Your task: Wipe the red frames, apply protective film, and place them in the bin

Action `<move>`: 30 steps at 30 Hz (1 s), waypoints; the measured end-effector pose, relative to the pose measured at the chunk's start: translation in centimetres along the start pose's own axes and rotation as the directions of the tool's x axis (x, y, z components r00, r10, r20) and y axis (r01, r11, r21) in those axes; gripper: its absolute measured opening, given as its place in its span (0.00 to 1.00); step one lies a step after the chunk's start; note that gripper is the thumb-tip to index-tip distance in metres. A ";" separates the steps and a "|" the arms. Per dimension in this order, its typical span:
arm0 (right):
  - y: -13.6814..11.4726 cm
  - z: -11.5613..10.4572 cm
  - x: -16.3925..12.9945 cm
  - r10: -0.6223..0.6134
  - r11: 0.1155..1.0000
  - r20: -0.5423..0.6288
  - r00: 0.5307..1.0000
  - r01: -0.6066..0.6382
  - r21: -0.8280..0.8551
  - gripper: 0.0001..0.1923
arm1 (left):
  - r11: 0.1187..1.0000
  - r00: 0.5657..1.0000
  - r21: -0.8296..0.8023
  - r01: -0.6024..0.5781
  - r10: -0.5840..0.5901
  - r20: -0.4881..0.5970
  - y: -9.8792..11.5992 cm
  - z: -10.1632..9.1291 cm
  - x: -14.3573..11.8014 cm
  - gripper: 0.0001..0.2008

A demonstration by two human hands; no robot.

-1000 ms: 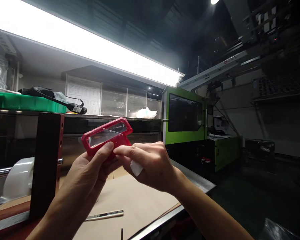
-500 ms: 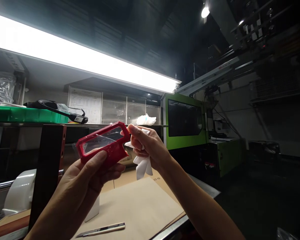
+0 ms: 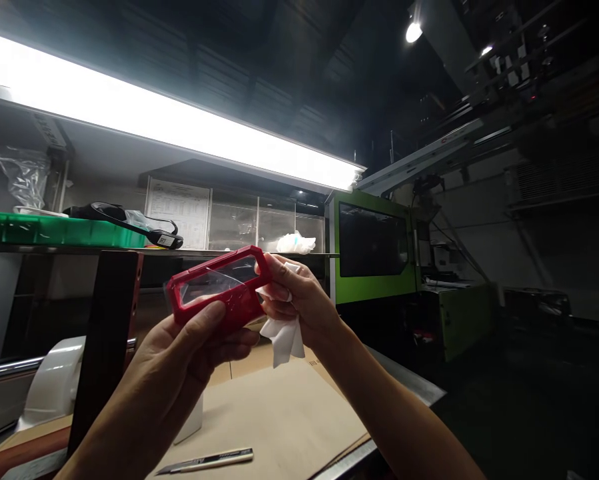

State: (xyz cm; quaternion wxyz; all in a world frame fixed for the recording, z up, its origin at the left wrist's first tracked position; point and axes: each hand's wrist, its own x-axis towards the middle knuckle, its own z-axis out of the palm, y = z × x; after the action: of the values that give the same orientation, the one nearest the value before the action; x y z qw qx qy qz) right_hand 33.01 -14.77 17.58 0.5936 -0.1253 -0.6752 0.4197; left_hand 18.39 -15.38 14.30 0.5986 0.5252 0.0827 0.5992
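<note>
Both hands meet at the red plastic frame with its clear window (image 3: 219,287): left hand (image 3: 189,347) fingers closed underneath, right hand (image 3: 299,300) pinching a white cloth (image 3: 282,337) against its end; loose grip could drop it onto the table (image 3: 279,413) below

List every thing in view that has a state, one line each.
Left hand: gripping the red frame.
Right hand: pinching a white cloth at the frame's end.
Red frame: held up, tilted.
White cloth: hanging loose.
Knife: lying flat on the bench.
Strip light: on.
</note>
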 end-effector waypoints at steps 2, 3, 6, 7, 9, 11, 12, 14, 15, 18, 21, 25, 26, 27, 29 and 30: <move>0.1 0.2 0.1 -0.013 1.000 -0.006 1.000 0.013 0.004 0.12 | 1.000 1.000 -0.005 0.004 -0.004 0.010 -0.3 -0.5 0.3 0.04; 0.2 0.3 0.1 -0.023 1.000 -0.009 1.000 0.023 0.005 0.12 | 1.000 1.000 -0.008 0.010 -0.010 0.020 -0.4 -0.8 0.4 0.06; 0.2 0.3 0.1 -0.034 0.999 -0.021 0.999 0.035 0.023 0.14 | 1.000 0.998 0.000 0.025 -0.025 0.058 -0.8 -1.7 0.9 0.16; 0.2 0.2 0.1 -0.025 0.999 -0.024 0.999 0.026 0.027 0.14 | 1.000 0.997 0.001 0.027 -0.027 0.068 -0.9 -2.0 1.1 0.18; 0.1 0.1 0.0 -0.006 1.000 -0.013 1.000 0.007 0.014 0.13 | 0.999 0.998 -0.008 0.031 -0.031 0.062 -1.0 -2.6 1.4 0.19; 0.1 0.1 -0.1 -0.012 1.000 0.018 1.000 0.013 -0.006 0.13 | 0.998 0.997 -0.035 0.055 -0.053 0.048 -1.1 -3.0 1.7 0.20; 0.1 0.1 -0.1 -0.023 1.000 0.032 0.999 0.023 -0.011 0.13 | 0.996 0.997 -0.052 0.074 -0.072 0.043 -1.1 -3.1 1.9 0.20; 0.1 0.2 -0.2 -0.032 0.999 0.040 0.999 0.032 -0.009 0.12 | 0.989 0.993 -0.093 0.118 -0.116 0.036 -1.1 -3.2 2.1 0.20; 0.1 0.3 -0.2 -0.031 1.000 0.038 0.999 0.031 -0.004 0.10 | 0.985 0.991 -0.109 0.133 -0.131 0.033 -1.1 -3.1 2.1 0.19; 0.0 0.7 -0.2 -0.029 1.000 0.029 0.999 0.029 -0.010 0.08 | 0.984 0.992 -0.128 0.123 -0.125 -0.006 -1.0 -2.5 1.6 0.12; -0.2 1.1 -0.2 -0.035 0.998 0.024 0.999 0.036 -0.055 0.10 | 0.985 0.988 -0.116 0.129 -0.137 -0.068 -0.9 -2.2 0.9 0.11; -0.6 1.7 -0.2 -0.041 0.995 0.003 0.999 0.042 -0.091 0.11 | 0.960 0.964 -0.151 0.236 -0.251 -0.083 -0.9 -2.7 0.7 0.22; -0.7 1.9 -0.2 -0.047 0.995 -0.001 0.999 0.046 -0.091 0.11 | 0.951 0.956 -0.165 0.263 -0.280 -0.092 -1.0 -2.9 0.7 0.22; -0.7 2.0 -0.2 -0.053 0.995 -0.006 0.999 0.052 -0.091 0.11 | 0.942 0.947 -0.177 0.284 -0.305 -0.103 -1.0 -2.9 0.7 0.20; -0.6 2.3 -0.2 -0.061 0.994 -0.018 0.998 0.059 -0.091 0.11 | 0.940 0.942 -0.187 0.286 -0.311 -0.125 -1.1 -3.0 0.7 0.14; -0.5 2.3 -0.2 -0.061 0.994 -0.027 0.998 0.058 -0.093 0.11 | 0.944 0.946 -0.186 0.274 -0.299 -0.124 -1.1 -3.1 0.7 0.12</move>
State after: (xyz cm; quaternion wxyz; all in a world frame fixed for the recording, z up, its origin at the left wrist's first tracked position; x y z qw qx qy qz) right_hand 31.11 -16.18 17.98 0.6095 -0.1387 -0.6882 0.3684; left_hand 17.06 -12.89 12.56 0.7132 0.4089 0.1531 0.5484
